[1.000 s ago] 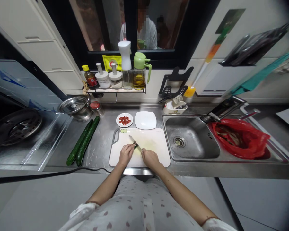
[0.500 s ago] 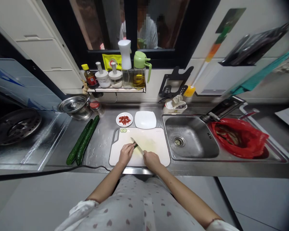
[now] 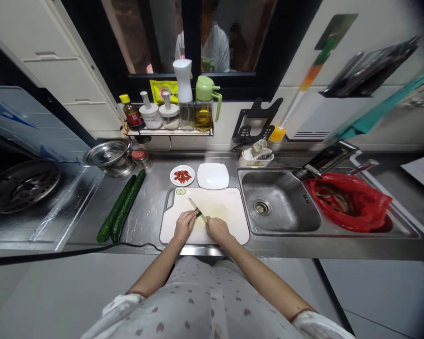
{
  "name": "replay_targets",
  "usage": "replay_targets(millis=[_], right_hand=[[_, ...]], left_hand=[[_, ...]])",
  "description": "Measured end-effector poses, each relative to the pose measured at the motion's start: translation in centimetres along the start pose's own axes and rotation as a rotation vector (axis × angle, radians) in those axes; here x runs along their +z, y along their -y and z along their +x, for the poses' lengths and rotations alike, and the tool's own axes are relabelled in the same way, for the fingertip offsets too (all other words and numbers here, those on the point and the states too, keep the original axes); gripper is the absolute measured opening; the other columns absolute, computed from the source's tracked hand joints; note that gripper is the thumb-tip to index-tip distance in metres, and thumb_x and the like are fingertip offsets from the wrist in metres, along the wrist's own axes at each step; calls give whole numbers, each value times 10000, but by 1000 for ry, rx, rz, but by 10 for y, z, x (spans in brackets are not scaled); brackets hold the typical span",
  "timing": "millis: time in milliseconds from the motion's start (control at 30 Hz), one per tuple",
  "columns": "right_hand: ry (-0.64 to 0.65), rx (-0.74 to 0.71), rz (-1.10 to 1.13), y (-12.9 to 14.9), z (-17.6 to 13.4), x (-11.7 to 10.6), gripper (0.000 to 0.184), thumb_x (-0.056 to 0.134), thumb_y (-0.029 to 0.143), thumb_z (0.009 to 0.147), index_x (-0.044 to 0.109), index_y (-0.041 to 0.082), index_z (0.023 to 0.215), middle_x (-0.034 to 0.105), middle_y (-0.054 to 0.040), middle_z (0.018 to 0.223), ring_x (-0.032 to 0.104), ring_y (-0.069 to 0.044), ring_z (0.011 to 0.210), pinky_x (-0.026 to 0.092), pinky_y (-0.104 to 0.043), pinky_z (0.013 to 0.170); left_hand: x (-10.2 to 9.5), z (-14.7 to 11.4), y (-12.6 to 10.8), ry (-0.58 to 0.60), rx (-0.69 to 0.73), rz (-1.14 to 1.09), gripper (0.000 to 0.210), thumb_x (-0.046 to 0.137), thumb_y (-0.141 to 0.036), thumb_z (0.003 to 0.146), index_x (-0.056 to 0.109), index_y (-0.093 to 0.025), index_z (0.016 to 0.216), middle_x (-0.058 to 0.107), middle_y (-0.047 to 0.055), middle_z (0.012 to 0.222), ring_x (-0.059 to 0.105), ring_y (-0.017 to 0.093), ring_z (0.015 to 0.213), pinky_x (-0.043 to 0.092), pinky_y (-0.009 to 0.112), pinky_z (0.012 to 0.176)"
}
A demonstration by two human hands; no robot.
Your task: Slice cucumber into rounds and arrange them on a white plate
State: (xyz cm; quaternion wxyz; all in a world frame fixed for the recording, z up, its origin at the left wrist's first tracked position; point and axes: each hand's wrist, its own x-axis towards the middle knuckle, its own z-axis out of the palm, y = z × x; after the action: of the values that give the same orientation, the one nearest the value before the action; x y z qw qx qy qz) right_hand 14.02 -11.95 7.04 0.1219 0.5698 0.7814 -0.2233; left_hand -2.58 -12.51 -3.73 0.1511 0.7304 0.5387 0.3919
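My right hand [image 3: 217, 230] is closed around the handle of a kitchen knife [image 3: 192, 203], whose blade points away and to the left over the white cutting board [image 3: 233, 226]. Fingers of my left hand [image 3: 185, 226] press on a small piece of cucumber [image 3: 199, 213], dark green at the skin and mostly covered by the fingers and blade. The blade lies right against this piece. Two pale cucumber slices [image 3: 180, 191] rest at the board's far left corner. Behind the board stand a small plate of chopped red pieces [image 3: 183, 176] and a white square plate [image 3: 213, 175].
Two whole cucumbers [image 3: 122, 205] lie left of the board, near a lidded steel pot [image 3: 109, 157] and a red-lidded jar [image 3: 141, 158]. To the right is the sink [image 3: 286, 202], with a red plastic bag [image 3: 353, 207] beyond it. A seasoning rack [image 3: 173, 133] hangs behind.
My right hand has moved a little left and away from me, sliding the knife forward along the cucumber piece. My left hand stays nearly in place.
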Motion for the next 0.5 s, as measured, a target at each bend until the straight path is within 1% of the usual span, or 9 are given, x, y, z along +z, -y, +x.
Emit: replay_targets(millis=[267,500], right_hand=[[29,21,2,-6,-14,4,307,331,182,909,557,138,1112,681,-139,950,637,-227,937,429,-297,758],[17,26,16,3,1,-1,310,336,181,904,566,139,1107,679,-138,992,629,-217,966,434,-292,774]], left_hand=[[1,0,1,-6,10,10,277,448,-234,917,636,-228,1121,675,66,1063,602,177,1031,508,375,898],[1,-1,1,6,16,14,286,442,-226,917,631,-234,1131,673,63,1078,598,180,1038,504,382,908]])
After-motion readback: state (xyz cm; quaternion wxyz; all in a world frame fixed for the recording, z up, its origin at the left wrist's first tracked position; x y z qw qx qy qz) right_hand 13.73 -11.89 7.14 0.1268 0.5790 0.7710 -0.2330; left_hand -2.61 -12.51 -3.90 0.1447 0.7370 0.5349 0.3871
